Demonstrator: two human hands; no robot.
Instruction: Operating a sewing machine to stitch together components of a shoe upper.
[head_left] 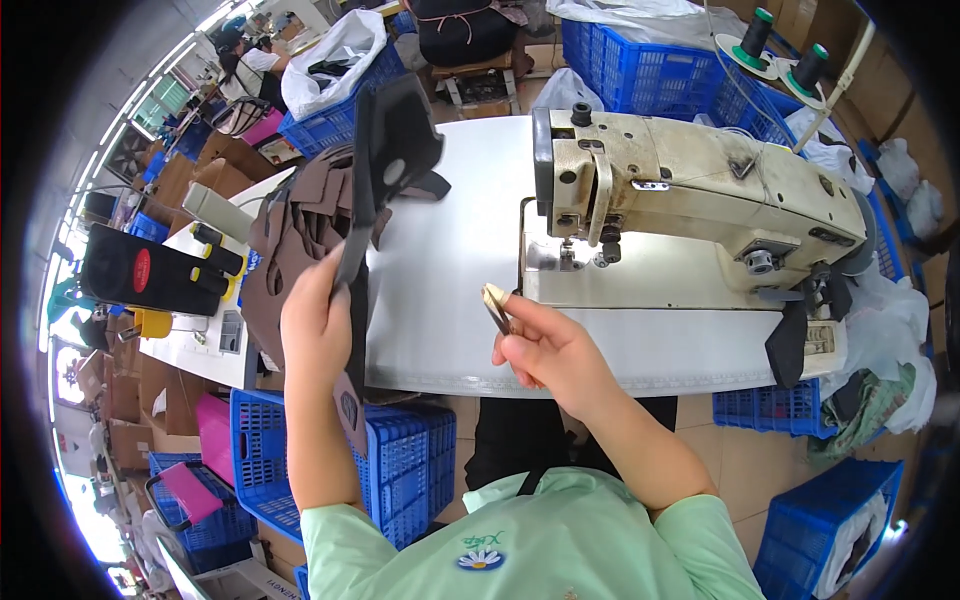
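My left hand [318, 315] is closed round the strap-like edge of a black sewn piece [400, 130], lifted over the left part of the white sewing table [450, 250]. The piece is slightly blurred and has a pale round spot. Under and beside it lies a heap of brown cut pieces [275, 270]. In front of the sewing machine [690, 180], my right hand [550, 350] pinches a small slim dark metal tool [497, 312], whose exact kind is hard to make out. A pale yellow cover sits on that hand's index fingertip. The machine's needle area [568, 255] is beyond it.
Blue crates stand below the table at left [405, 460] and right [830, 530], with a bag-filled crate [640, 70] behind. Two dark thread cones [805, 70] rise at the back right. At far left is another machine [150, 275]; a person [250, 75] sits farther back.
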